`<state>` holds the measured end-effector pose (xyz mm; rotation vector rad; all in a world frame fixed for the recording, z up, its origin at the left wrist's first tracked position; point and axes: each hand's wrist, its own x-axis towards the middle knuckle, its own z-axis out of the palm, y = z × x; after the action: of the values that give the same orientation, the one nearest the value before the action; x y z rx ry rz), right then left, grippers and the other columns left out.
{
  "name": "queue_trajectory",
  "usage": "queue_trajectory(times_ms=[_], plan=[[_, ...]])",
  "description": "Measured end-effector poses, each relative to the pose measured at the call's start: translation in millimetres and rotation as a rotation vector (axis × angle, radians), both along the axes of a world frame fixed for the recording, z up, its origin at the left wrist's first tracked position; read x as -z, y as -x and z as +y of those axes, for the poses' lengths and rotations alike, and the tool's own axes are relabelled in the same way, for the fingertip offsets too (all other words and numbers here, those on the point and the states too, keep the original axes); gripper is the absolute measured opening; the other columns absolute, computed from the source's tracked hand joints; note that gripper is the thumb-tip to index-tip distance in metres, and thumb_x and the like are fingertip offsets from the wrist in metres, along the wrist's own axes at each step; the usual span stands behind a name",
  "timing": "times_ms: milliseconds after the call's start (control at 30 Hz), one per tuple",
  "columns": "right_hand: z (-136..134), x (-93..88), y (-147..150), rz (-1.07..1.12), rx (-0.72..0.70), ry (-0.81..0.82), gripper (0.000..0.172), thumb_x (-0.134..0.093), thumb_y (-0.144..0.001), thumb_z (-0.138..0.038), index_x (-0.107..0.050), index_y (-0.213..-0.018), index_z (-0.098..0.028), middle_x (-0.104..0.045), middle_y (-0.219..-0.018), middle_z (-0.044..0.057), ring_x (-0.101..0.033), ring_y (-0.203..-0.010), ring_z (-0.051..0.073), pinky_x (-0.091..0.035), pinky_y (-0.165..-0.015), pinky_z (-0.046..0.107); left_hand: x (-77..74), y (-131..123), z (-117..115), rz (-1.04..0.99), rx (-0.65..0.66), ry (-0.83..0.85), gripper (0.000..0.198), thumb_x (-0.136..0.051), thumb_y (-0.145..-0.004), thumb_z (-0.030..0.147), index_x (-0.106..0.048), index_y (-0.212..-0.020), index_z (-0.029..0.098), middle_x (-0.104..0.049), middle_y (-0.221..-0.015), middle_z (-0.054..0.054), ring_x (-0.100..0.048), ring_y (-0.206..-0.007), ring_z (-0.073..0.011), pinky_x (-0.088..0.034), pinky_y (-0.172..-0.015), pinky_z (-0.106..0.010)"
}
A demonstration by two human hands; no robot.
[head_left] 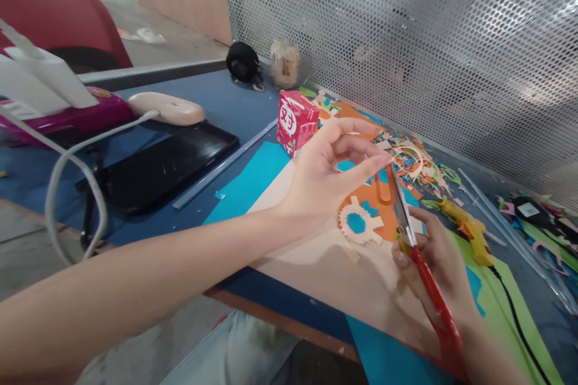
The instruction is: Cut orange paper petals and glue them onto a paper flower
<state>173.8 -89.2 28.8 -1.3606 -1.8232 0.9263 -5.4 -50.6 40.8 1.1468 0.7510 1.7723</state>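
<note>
My right hand (436, 258) grips red-handled scissors (436, 295), their blades pointing up and away from me. My left hand (325, 174) reaches in from the left with thumb and fingertips pinched together at the blade tips. A narrow orange paper piece (383, 187) hangs just under those fingertips, beside the blades. Below the hands lies a cream paper ring (347, 230) with a toothed edge and tabs, blue showing through its hole. It rests on orange and cream sheets (307, 258). The fingertips partly hide the small piece.
A pink box (295, 123) stands behind my left hand. Paper scraps (418, 159) pile along the perforated metal screen (406, 24). A yellow glue gun (469, 231) lies right, its cord trailing over green paper. Left are a black phone-like slab (167, 162) and a white cable (72, 156).
</note>
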Motion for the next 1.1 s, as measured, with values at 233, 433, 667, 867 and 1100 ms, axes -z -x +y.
queue_trajectory(times_ms=[233, 433, 667, 867, 1100], plan=[[-1.7, -1.1, 1.8, 0.033, 0.013, 0.005, 0.042, -0.057, -0.080, -0.045, -0.040, -0.112, -0.025, -0.048, -0.058, -0.008, -0.041, -0.041, 0.009, -0.032, -0.040, 0.021, -0.9, -1.4, -1.7, 0.008, -0.052, -0.014, 0.033, -0.072, -0.071, 0.020, -0.056, -0.099, 0.021, -0.067, -0.083, -0.003, -0.064, -0.072, -0.0133, -0.042, -0.044, -0.018], [-2.8, -2.6, 2.7, 0.045, 0.015, 0.014, 0.042, -0.057, -0.080, -0.045, -0.040, -0.113, -0.024, -0.048, -0.058, -0.008, -0.041, -0.041, 0.009, -0.033, -0.041, 0.021, 2.1, -1.7, 0.0, 0.019, -0.011, -0.006, 0.032, -0.070, -0.073, 0.018, -0.057, -0.101, 0.020, -0.065, -0.080, -0.002, -0.062, -0.069, -0.0122, -0.045, -0.047, -0.018], [-1.2, -1.7, 0.3, 0.033, 0.023, 0.017, 0.045, -0.062, -0.075, -0.040, -0.041, -0.111, -0.023, -0.048, -0.057, -0.009, -0.037, -0.041, 0.007, -0.025, -0.040, 0.020, 2.8, -2.0, 1.0, 0.053, -0.017, -0.064, 0.032, -0.068, -0.074, 0.015, -0.056, -0.103, 0.020, -0.066, -0.077, -0.001, -0.063, -0.071, -0.0118, -0.050, -0.054, -0.020], [-2.0, -2.4, 2.2, 0.019, 0.045, 0.006, 0.044, -0.061, -0.075, -0.040, -0.043, -0.111, -0.023, -0.047, -0.054, -0.009, -0.037, -0.041, 0.007, -0.025, -0.041, 0.020, 2.7, -1.8, 2.1, 0.092, -0.038, -0.093, 0.034, -0.067, -0.074, 0.014, -0.056, -0.105, 0.020, -0.066, -0.078, -0.001, -0.064, -0.073, -0.0121, -0.052, -0.056, -0.020], [-2.2, -1.7, 1.8, 0.016, 0.046, -0.011, 0.044, -0.060, -0.075, -0.039, -0.042, -0.111, -0.022, -0.048, -0.056, -0.009, -0.040, -0.042, 0.008, -0.029, -0.043, 0.022, 0.1, -1.8, -1.6, -0.005, 0.035, 0.004, 0.036, -0.070, -0.071, 0.016, -0.058, -0.105, 0.020, -0.066, -0.078, -0.002, -0.061, -0.065, -0.0107, -0.046, -0.045, -0.018]])
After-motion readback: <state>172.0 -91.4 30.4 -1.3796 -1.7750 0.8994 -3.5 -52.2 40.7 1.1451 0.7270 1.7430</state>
